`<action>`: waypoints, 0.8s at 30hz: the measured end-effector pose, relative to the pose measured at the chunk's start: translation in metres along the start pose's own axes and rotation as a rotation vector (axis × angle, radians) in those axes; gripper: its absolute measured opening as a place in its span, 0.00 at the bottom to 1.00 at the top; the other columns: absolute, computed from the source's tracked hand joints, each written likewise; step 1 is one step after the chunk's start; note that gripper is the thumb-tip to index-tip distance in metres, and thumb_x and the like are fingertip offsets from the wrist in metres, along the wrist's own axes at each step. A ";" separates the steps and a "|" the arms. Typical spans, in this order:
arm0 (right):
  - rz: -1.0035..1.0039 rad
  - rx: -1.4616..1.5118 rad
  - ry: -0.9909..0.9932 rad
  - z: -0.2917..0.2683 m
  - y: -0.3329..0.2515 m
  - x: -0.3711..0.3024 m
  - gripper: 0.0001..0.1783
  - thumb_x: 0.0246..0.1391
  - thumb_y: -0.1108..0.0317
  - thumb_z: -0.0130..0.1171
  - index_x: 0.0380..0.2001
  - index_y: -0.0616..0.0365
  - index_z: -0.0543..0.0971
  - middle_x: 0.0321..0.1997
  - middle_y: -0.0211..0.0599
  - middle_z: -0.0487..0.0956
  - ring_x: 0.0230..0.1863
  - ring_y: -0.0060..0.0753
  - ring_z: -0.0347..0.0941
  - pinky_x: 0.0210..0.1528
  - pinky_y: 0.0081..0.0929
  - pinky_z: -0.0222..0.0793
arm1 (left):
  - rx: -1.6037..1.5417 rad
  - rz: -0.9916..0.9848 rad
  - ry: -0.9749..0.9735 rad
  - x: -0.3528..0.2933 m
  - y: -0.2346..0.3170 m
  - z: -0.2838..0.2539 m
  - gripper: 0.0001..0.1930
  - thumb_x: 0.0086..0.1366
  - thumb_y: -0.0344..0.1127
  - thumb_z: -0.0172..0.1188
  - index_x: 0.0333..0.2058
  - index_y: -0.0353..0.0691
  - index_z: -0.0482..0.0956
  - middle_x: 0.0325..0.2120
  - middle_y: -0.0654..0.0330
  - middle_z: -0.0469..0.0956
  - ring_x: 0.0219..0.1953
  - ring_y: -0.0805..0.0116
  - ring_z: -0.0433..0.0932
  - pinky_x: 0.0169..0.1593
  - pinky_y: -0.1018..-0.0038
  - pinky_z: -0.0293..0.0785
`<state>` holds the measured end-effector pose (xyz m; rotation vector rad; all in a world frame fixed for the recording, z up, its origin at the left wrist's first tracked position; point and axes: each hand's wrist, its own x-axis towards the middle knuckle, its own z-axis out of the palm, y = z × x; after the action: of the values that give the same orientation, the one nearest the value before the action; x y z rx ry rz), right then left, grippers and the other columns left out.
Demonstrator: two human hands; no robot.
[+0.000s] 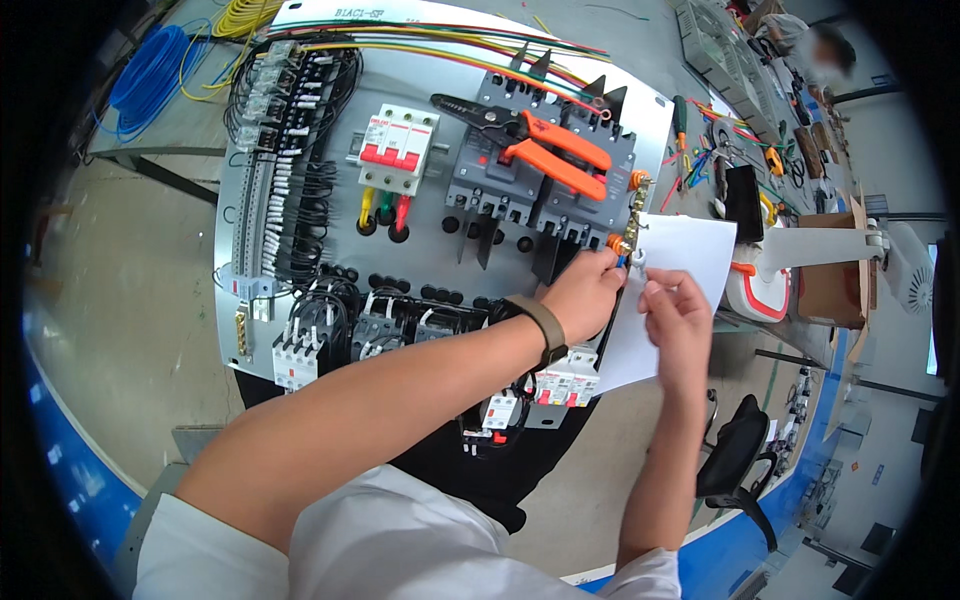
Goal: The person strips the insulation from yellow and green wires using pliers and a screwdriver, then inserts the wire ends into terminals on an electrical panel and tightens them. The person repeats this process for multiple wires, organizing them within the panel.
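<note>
My left hand [585, 295] reaches to the right edge of a metal mounting plate [400, 240]. Its thumb and forefinger are closed at a short blue wire end [621, 262], just below a brass terminal bar [636, 220] on orange insulators. Close beside it, my right hand [678, 315] has its fingers curled together in a pinch; what they hold, if anything, is too small to make out. A small white piece [638, 258] shows between both hands' fingertips. Orange-handled wire cutters [560, 150] lie across the black circuit breakers [540, 185].
A white paper sheet [690, 260] lies under the right hand. Red-and-white breakers [397, 150], a terminal strip [270, 190] and contactors [380, 330] fill the plate. Blue wire coils [150, 80] lie far left; loose tools and a cardboard box [830, 270] stand right.
</note>
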<state>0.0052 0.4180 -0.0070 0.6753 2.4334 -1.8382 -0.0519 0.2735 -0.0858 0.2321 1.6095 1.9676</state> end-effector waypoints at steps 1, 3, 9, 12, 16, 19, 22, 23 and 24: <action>-0.029 -0.085 -0.025 -0.007 -0.007 0.006 0.07 0.66 0.70 0.61 0.45 0.58 0.83 0.26 0.25 0.79 0.22 0.10 0.62 0.23 0.14 0.55 | 0.014 -0.001 -0.004 0.000 0.001 0.000 0.13 0.73 0.36 0.53 0.39 0.28 0.74 0.39 0.37 0.75 0.45 0.42 0.76 0.50 0.56 0.71; -0.074 -0.148 -0.106 -0.012 -0.017 0.021 0.07 0.65 0.71 0.60 0.44 0.59 0.83 0.26 0.24 0.78 0.23 0.10 0.63 0.24 0.15 0.55 | 0.016 -0.016 -0.004 -0.001 0.005 -0.002 0.13 0.73 0.36 0.54 0.39 0.29 0.75 0.39 0.38 0.75 0.44 0.43 0.76 0.49 0.57 0.71; -0.103 -0.374 -0.359 -0.031 -0.035 0.058 0.07 0.59 0.78 0.60 0.39 0.64 0.85 0.28 0.27 0.81 0.30 0.17 0.73 0.33 0.19 0.66 | -0.017 -0.052 -0.021 -0.004 0.011 -0.003 0.12 0.74 0.36 0.54 0.38 0.29 0.75 0.38 0.42 0.75 0.41 0.47 0.76 0.48 0.59 0.71; -0.134 -0.409 -0.426 -0.032 -0.040 0.068 0.10 0.55 0.82 0.57 0.38 0.65 0.85 0.29 0.28 0.81 0.31 0.18 0.73 0.34 0.20 0.66 | -0.005 -0.023 -0.008 -0.003 0.008 -0.002 0.12 0.74 0.36 0.54 0.38 0.29 0.75 0.38 0.42 0.75 0.42 0.48 0.76 0.48 0.59 0.71; -0.112 -0.370 -0.382 -0.030 -0.036 0.063 0.08 0.58 0.81 0.58 0.38 0.65 0.84 0.28 0.25 0.78 0.30 0.17 0.70 0.34 0.20 0.65 | -0.006 -0.034 -0.008 -0.004 0.008 -0.002 0.13 0.74 0.36 0.54 0.38 0.29 0.75 0.39 0.41 0.74 0.42 0.47 0.75 0.49 0.59 0.70; -0.210 -0.293 -0.296 -0.023 -0.014 0.056 0.06 0.61 0.79 0.60 0.39 0.63 0.84 0.25 0.23 0.76 0.28 0.13 0.68 0.31 0.17 0.61 | 0.005 -0.040 0.000 -0.002 0.008 -0.003 0.12 0.75 0.37 0.54 0.37 0.30 0.74 0.36 0.44 0.73 0.38 0.52 0.75 0.46 0.61 0.69; -0.198 -0.286 -0.259 -0.022 -0.014 0.052 0.06 0.61 0.79 0.59 0.38 0.62 0.84 0.25 0.22 0.76 0.28 0.13 0.67 0.31 0.17 0.60 | 0.006 0.014 0.031 0.000 0.004 0.000 0.13 0.76 0.36 0.53 0.33 0.33 0.73 0.20 0.59 0.71 0.21 0.69 0.73 0.28 0.69 0.68; -0.192 -0.276 -0.246 -0.020 -0.014 0.050 0.06 0.61 0.79 0.59 0.38 0.63 0.84 0.25 0.22 0.75 0.27 0.13 0.66 0.30 0.17 0.60 | 0.007 0.023 0.036 -0.001 0.001 0.001 0.14 0.77 0.36 0.52 0.32 0.34 0.73 0.15 0.63 0.71 0.17 0.73 0.73 0.24 0.71 0.67; -0.186 -0.268 -0.233 -0.019 -0.013 0.049 0.06 0.61 0.79 0.59 0.38 0.63 0.84 0.24 0.22 0.75 0.27 0.13 0.66 0.30 0.17 0.59 | 0.007 0.018 0.035 -0.002 0.002 0.002 0.14 0.77 0.36 0.52 0.32 0.34 0.73 0.16 0.63 0.71 0.17 0.74 0.73 0.24 0.72 0.68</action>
<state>-0.0391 0.4489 -0.0021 0.2114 2.5844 -1.4979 -0.0504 0.2738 -0.0828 0.2172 1.6424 1.9897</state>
